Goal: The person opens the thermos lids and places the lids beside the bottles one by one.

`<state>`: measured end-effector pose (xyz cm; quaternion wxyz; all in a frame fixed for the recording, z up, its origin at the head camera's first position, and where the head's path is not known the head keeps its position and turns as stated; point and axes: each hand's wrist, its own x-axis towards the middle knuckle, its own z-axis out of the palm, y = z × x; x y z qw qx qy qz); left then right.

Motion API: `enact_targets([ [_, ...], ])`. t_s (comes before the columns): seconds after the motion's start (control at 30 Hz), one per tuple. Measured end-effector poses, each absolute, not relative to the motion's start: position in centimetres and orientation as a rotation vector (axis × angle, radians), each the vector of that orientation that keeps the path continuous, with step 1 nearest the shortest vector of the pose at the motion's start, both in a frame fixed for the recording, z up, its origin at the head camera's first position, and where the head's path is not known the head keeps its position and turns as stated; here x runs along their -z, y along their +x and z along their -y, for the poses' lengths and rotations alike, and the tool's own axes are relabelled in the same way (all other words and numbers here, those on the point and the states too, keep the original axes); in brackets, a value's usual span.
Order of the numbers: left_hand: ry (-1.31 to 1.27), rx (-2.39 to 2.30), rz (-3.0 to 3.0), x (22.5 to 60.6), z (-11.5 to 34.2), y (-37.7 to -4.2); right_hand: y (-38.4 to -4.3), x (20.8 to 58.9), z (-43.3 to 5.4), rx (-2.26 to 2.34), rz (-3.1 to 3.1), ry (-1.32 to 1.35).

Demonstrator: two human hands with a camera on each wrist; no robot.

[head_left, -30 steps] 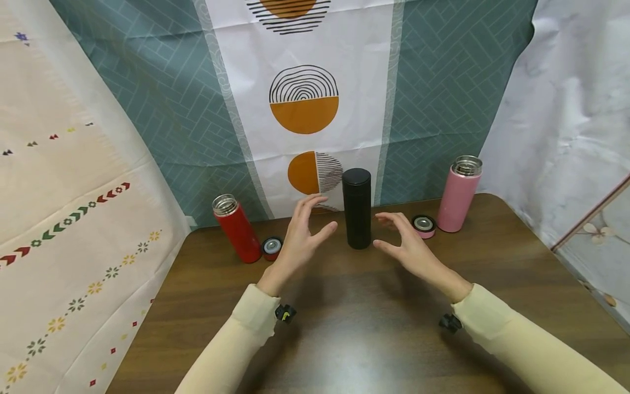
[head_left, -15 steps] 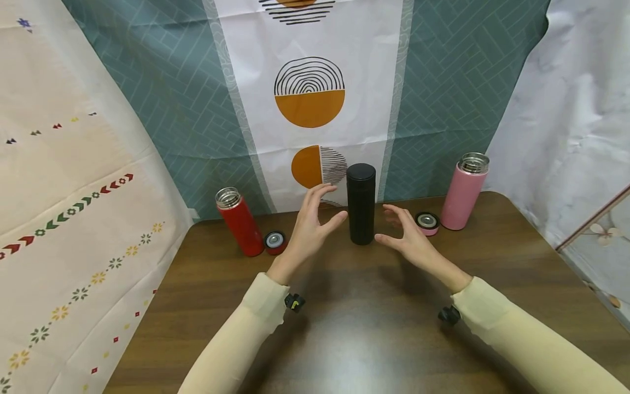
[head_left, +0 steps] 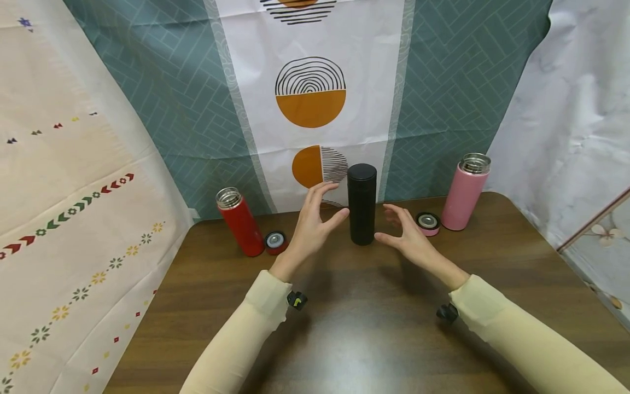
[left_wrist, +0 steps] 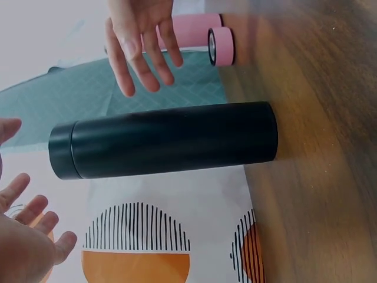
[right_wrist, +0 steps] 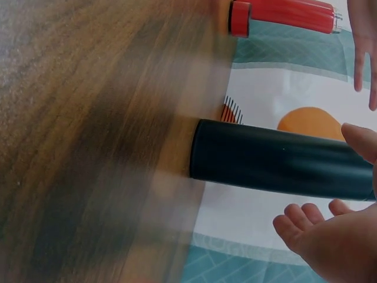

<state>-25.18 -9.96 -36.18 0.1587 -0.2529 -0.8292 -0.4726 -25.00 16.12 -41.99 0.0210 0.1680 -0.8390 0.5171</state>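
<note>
A black thermos bottle [head_left: 362,210] with its lid on stands upright near the back of the table. My left hand [head_left: 313,221] hovers to its left, fingers loosely bent and thumb spread toward the bottle. To its right is my right hand [head_left: 404,232], also in the air with thumb and fingers apart. Neither hand holds anything. The left wrist view shows the bottle [left_wrist: 171,140] whole, with the left fingers apart from it. In the right wrist view the bottle's lid end is partly hidden by the right thumb [right_wrist: 360,141].
An uncapped red thermos [head_left: 243,224] stands at the left with its lid [head_left: 275,243] beside it. At the right is an uncapped pink thermos [head_left: 465,194], its lid [head_left: 428,223] next to it. A patterned cloth [head_left: 438,104] hangs behind the wooden table [head_left: 344,339].
The head view has shifted slightly. Both hands keep nearly the same place on either side of the black thermos, which has not moved on the table.
</note>
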Motion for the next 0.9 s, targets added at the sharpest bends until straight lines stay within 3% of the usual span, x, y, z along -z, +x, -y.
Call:
enact_targets([
  [0.9, -0.608, 1.706, 2.268, 35.1, 8.4, -28.3, -28.7, 42.1, -15.3, -1.822, 2.57, 0.433],
])
